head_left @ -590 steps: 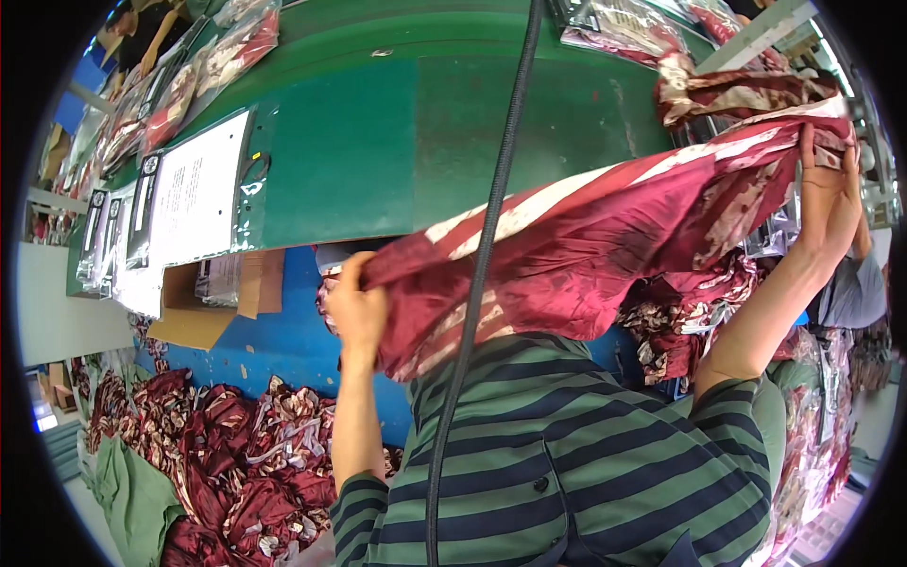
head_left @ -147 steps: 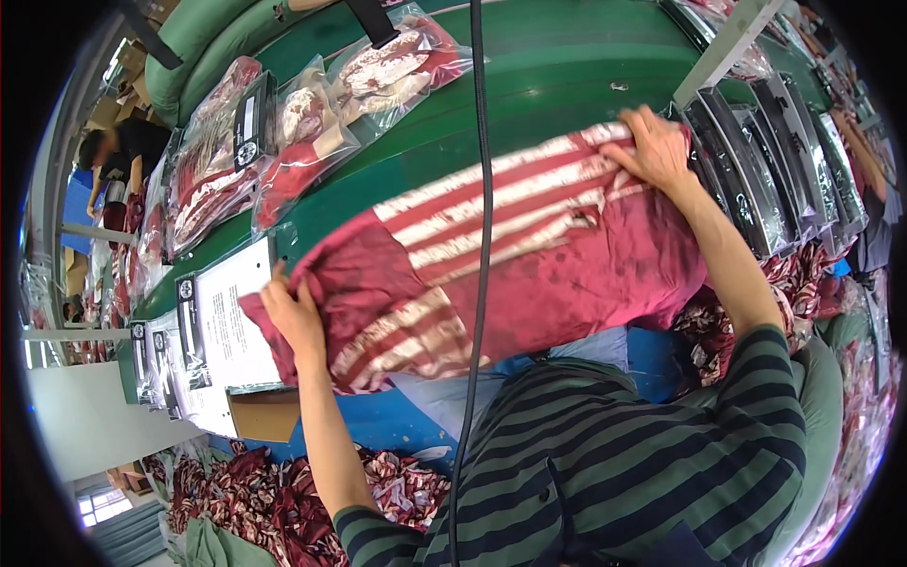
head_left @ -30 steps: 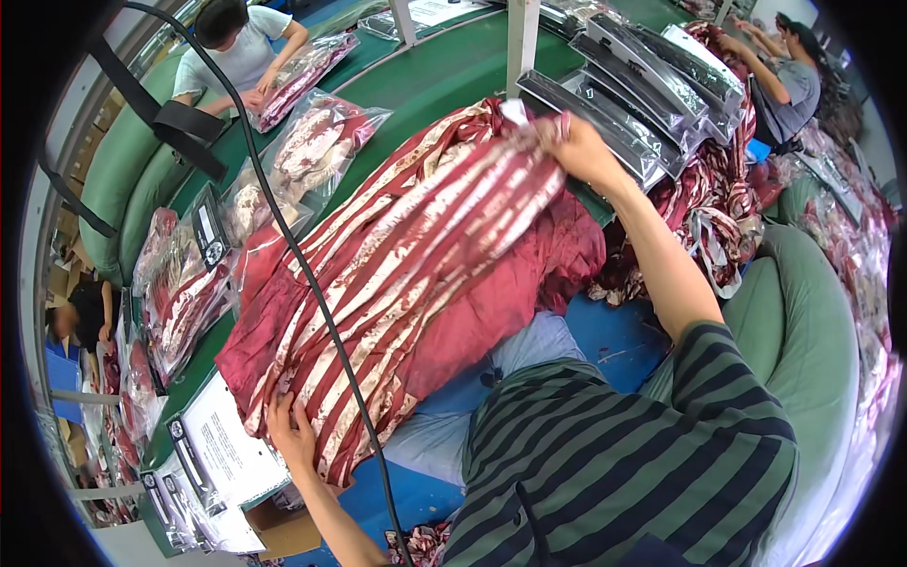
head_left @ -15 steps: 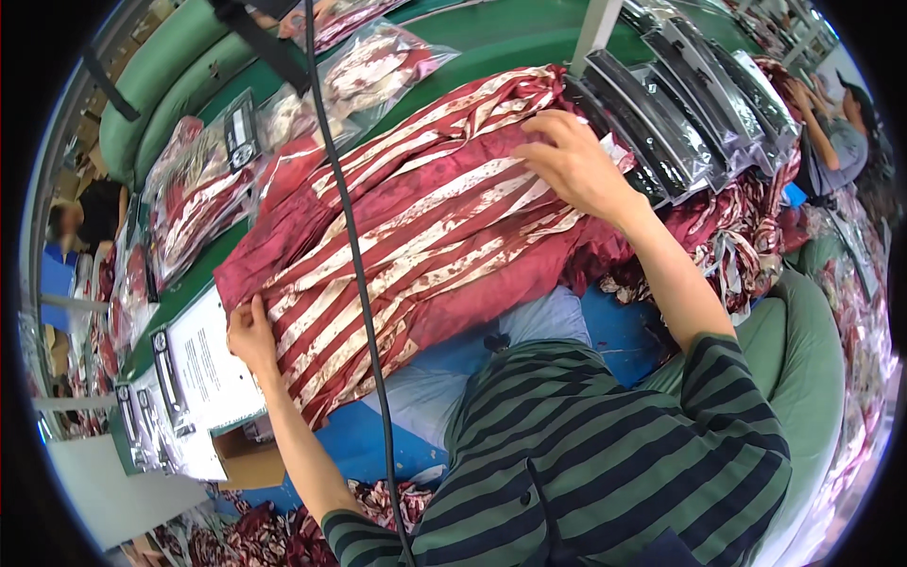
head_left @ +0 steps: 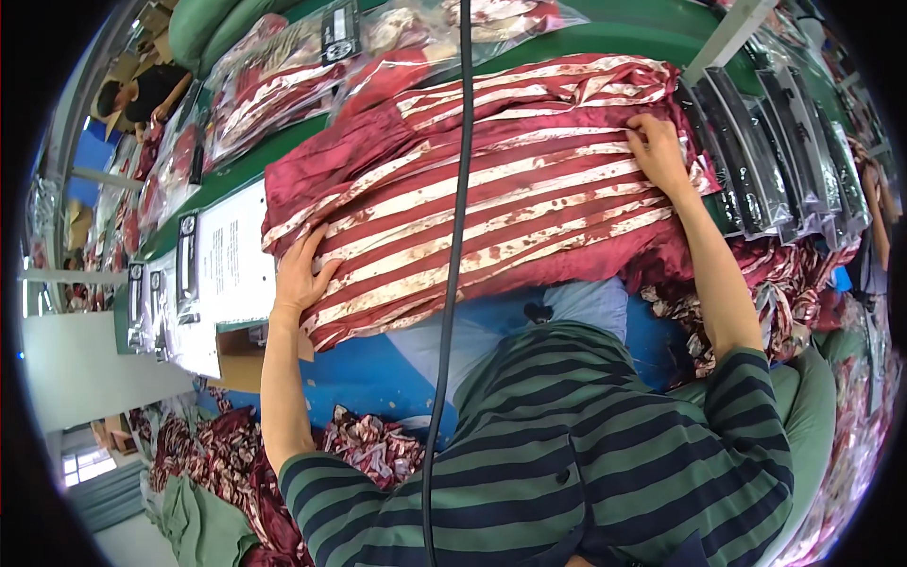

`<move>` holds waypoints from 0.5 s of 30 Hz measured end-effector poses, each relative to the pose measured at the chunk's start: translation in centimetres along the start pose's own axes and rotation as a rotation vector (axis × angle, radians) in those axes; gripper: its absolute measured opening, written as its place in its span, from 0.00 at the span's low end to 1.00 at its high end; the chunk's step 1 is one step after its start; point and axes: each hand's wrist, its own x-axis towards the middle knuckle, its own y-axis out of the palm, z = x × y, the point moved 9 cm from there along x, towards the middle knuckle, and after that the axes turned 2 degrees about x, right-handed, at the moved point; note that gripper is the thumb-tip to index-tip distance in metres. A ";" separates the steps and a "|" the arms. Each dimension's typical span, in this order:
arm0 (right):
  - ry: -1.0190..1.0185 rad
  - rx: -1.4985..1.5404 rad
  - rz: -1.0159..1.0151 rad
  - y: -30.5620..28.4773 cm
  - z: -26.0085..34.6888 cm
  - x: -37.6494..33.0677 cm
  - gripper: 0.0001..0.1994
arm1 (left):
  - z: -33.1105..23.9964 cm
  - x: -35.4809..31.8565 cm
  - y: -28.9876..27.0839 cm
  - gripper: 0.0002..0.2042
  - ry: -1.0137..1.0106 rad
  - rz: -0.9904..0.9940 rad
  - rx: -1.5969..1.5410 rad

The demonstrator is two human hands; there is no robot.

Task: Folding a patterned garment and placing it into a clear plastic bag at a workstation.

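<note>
A red and cream striped garment [head_left: 510, 198] with dark red blotches lies spread across the green table in front of me, its stripes fairly straight. My left hand [head_left: 300, 271] rests on the garment's left end, thumb apart from the stretched fingers. At the right end, my right hand [head_left: 659, 156] touches the cloth with bent fingers that stand a little apart, holding nothing I can see. Plain dark red fabric shows along the near edge and at the upper left. A black cable [head_left: 458, 217] hangs in front of the garment.
Bagged garments [head_left: 283, 90] lie along the far side. Black plastic-wrapped packs [head_left: 756, 156] stand in a row at the right, beside a metal post [head_left: 727, 42]. A white printed sheet [head_left: 236, 250] lies left, above an open carton [head_left: 241, 364]. Another person [head_left: 156, 94] is at far left.
The garment now lies flatter, with straighter stripes. My left hand has gone from gripping its edge to resting on it; my right hand has lowered onto the cloth. The view has turned.
</note>
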 end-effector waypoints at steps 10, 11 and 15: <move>0.108 0.097 -0.289 -10.7 4.0 -3.2 0.15 | 3.5 -16.1 -3.2 0.15 -0.740 -0.734 -0.318; 0.126 0.071 -0.291 -11.4 4.1 -5.2 0.15 | 3.1 -18.2 -1.9 0.16 -0.861 -0.887 -0.583; 0.691 0.224 -0.713 -13.1 -2.4 -19.9 0.10 | 3.0 -21.2 5.1 0.19 -1.029 -0.826 -1.123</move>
